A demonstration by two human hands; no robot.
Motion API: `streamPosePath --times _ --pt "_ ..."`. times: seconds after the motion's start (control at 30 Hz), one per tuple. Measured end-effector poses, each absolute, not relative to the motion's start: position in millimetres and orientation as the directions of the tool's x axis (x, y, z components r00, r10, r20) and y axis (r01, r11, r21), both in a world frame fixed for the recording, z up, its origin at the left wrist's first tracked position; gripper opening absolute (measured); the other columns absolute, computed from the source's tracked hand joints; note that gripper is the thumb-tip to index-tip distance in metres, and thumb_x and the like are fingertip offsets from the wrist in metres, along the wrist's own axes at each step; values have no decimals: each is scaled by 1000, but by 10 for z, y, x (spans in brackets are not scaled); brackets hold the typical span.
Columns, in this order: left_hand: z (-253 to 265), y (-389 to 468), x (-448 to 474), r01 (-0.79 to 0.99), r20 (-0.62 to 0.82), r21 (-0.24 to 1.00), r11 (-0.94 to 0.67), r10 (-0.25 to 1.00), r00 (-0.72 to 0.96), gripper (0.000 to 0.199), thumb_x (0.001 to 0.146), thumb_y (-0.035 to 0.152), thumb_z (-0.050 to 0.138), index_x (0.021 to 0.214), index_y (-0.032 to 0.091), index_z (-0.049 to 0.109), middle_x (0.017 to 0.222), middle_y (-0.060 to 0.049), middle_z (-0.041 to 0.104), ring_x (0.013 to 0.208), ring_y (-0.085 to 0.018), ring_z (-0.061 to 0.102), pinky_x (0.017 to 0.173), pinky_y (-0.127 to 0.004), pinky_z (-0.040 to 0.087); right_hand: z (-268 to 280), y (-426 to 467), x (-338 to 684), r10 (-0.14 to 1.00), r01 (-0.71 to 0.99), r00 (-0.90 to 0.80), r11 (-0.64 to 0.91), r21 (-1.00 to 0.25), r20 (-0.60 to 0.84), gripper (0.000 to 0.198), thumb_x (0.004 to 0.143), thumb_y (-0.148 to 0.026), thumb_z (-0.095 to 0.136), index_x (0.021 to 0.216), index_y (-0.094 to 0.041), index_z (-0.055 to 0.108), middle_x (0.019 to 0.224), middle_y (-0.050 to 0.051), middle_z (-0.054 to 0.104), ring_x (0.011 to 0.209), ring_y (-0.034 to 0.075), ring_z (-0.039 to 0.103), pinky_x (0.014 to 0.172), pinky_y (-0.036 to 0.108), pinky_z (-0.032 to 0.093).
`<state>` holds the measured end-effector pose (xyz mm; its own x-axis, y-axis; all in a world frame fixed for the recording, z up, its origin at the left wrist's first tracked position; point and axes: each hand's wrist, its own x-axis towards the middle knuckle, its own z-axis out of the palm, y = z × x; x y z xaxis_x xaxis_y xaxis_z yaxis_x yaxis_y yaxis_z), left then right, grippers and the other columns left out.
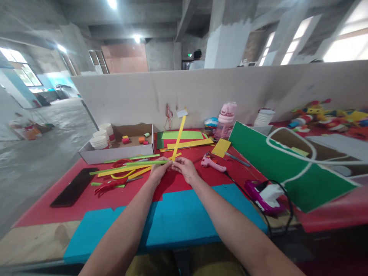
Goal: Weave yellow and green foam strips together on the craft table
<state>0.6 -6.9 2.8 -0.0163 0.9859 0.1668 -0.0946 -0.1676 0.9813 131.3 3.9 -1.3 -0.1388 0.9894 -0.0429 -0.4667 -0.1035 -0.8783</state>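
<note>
My left hand and my right hand meet fingertip to fingertip above the red tabletop, both pinched closed. A light green paper strip runs leftward from the fingers of my left hand. From the fingertips of my right hand a yellow paper strip rises at a slant. The exact contact between the fingers and the strips is partly hidden. Beside my left hand lie more yellow strips and red-handled scissors. A pink hot glue gun lies to the right of my right hand.
At the left are a black phone and a shallow box with paper cups and small rolls. Blue board lines the front edge. A green board, a purple power strip with cables and a pink bottle stand right.
</note>
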Motion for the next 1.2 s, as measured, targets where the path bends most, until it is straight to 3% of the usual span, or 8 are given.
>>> streamPosePath --times 0.23,0.5,0.7,1.2 --pt "46 -68 16 -146 133 979 -141 989 -64 29 59 38 78 69 15 64 58 0 62 53 -11 54 53 -22 42 -8 43 1319 990 -417 -139 -65 -907 -7 23 59 -22 80 71 -15 62 62 -2 64 59 10 64 65 24 58" --pt "-1 -24 -9 -9 136 990 -138 981 -141 23 60 35 77 60 14 67 60 -4 66 54 -14 57 52 -24 42 -17 63 1320 992 -328 -114 11 -945 51 27 55 -27 81 67 -15 60 58 -3 62 57 11 63 60 24 57" --pt "-19 -11 -8 -150 113 981 -122 991 -66 31 59 40 78 65 13 62 59 -3 64 54 -12 56 53 -24 44 -16 55 1308 992 -339 -108 19 -941 59 27 57 -28 80 68 -15 59 58 -2 63 58 11 63 63 25 57" --pt "-17 -20 -15 -155 139 978 -140 990 -21 34 58 40 78 64 15 56 57 1 57 50 -9 50 50 -21 39 -23 25 1277 990 -397 -139 -27 -918 31 28 58 -28 81 68 -15 58 60 -1 64 57 14 65 69 33 59"
